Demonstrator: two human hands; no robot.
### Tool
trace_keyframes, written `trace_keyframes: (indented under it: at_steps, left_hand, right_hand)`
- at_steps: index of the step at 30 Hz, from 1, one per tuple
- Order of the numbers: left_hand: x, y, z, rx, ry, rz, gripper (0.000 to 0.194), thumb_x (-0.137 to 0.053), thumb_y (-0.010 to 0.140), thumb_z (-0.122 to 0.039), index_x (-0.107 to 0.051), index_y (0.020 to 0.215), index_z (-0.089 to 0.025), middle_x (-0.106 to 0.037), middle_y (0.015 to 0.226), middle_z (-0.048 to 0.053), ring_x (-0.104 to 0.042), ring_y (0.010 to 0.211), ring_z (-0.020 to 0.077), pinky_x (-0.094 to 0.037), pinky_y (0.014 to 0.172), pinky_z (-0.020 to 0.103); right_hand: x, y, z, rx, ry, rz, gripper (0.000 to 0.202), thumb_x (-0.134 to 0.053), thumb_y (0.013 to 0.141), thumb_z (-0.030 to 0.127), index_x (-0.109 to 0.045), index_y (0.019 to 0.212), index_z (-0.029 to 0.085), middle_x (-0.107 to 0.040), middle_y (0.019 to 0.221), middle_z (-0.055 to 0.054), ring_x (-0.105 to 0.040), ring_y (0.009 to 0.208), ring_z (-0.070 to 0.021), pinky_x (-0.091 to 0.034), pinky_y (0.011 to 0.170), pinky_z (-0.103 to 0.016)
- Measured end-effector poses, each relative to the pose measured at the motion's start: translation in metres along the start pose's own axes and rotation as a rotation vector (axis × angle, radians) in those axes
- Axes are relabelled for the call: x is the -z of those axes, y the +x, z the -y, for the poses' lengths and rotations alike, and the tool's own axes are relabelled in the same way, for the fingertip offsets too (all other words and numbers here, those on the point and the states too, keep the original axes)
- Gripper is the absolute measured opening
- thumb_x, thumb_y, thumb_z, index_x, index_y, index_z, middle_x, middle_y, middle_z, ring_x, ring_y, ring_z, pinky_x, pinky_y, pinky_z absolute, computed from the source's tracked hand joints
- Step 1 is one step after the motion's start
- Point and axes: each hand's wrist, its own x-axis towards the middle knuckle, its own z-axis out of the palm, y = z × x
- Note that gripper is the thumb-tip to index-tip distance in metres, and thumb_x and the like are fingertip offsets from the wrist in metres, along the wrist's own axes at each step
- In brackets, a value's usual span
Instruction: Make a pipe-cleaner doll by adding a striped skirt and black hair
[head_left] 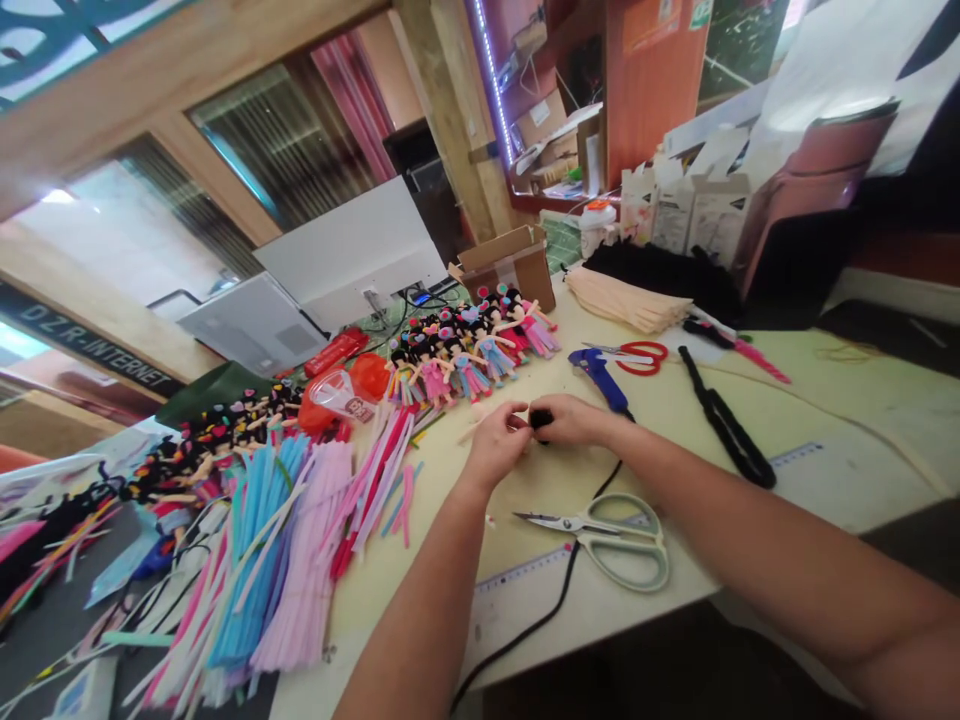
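My left hand (pixel 498 442) and my right hand (pixel 576 420) meet over the middle of the table. A small dark bundle that looks like black pipe cleaner (pixel 539 421) sits between them, in the curled fingers of my right hand. The fingers of my left hand are bent and pressed together close beside it; what they pinch is hidden. A thin beige strip (pixel 471 431) shows just left of that hand. Nearer my body, scissors with pale handles (pixel 626 540) lie partly opened on the table. Beyond my right hand rests a blue glue gun (pixel 600 378).
Small pipe-cleaner dolls (pixel 465 350) stand grouped behind my hands. Bundles of blue (pixel 259 550) and lilac pipe cleaners (pixel 307 560) lie left. Red-handled scissors (pixel 641 357), a black pipe-cleaner loop (pixel 724 425) and a beige bundle (pixel 628 298) are right. A black cord (pixel 544 612) crosses the ruler.
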Motion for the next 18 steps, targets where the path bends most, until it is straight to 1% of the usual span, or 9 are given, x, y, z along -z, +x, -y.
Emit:
trace_keyframes:
  at_steps: [4,7,10,14,18]
  left_hand:
    - [-0.002,-0.002,-0.001,-0.014,-0.059,-0.029,0.029,-0.061,0.066,-0.016,-0.064,0.095,-0.018,-0.062,0.068,-0.002,-0.056,0.055,0.0105,-0.044,0.052,0.021]
    - [-0.006,-0.003,0.000,-0.021,-0.115,-0.081,0.031,-0.066,0.065,-0.018,-0.063,0.095,-0.018,-0.063,0.072,-0.001,-0.057,0.058,0.0107,-0.045,0.054,0.022]
    - [-0.008,-0.004,0.002,-0.004,-0.125,-0.097,0.030,-0.067,0.065,-0.018,-0.062,0.094,-0.018,-0.063,0.074,0.000,-0.057,0.059,0.0104,-0.045,0.055,0.022]
    - [-0.006,-0.006,0.008,0.016,-0.122,-0.113,0.028,-0.068,0.065,-0.019,-0.063,0.092,-0.017,-0.064,0.075,0.001,-0.058,0.061,0.0108,-0.047,0.057,0.023]
    - [-0.004,-0.009,0.009,0.057,-0.154,-0.144,0.027,-0.069,0.065,-0.019,-0.064,0.091,-0.016,-0.065,0.076,0.002,-0.058,0.059,0.0109,-0.047,0.057,0.023]
  right_hand:
    - [-0.002,0.002,0.004,0.022,-0.052,-0.026,0.017,-0.060,0.068,0.015,-0.072,0.080,0.018,-0.073,0.079,-0.002,-0.061,0.073,-0.0172,-0.039,0.063,-0.023]
    - [0.000,0.001,0.005,-0.008,-0.084,-0.050,0.012,-0.062,0.069,0.018,-0.072,0.075,0.017,-0.073,0.077,-0.004,-0.061,0.072,-0.0183,-0.036,0.061,-0.024]
    - [0.001,0.000,0.003,-0.054,-0.081,-0.061,0.007,-0.063,0.069,0.019,-0.070,0.069,0.018,-0.072,0.072,-0.005,-0.060,0.070,-0.0182,-0.035,0.059,-0.024]
    - [0.000,0.000,-0.001,-0.102,-0.022,-0.091,0.004,-0.064,0.065,0.019,-0.066,0.061,0.018,-0.070,0.070,-0.004,-0.059,0.070,-0.0185,-0.035,0.058,-0.024]
    - [0.001,0.001,-0.002,-0.148,0.125,-0.088,0.004,-0.063,0.059,0.017,-0.061,0.056,0.017,-0.062,0.057,-0.001,-0.055,0.062,-0.0160,-0.037,0.055,-0.024]
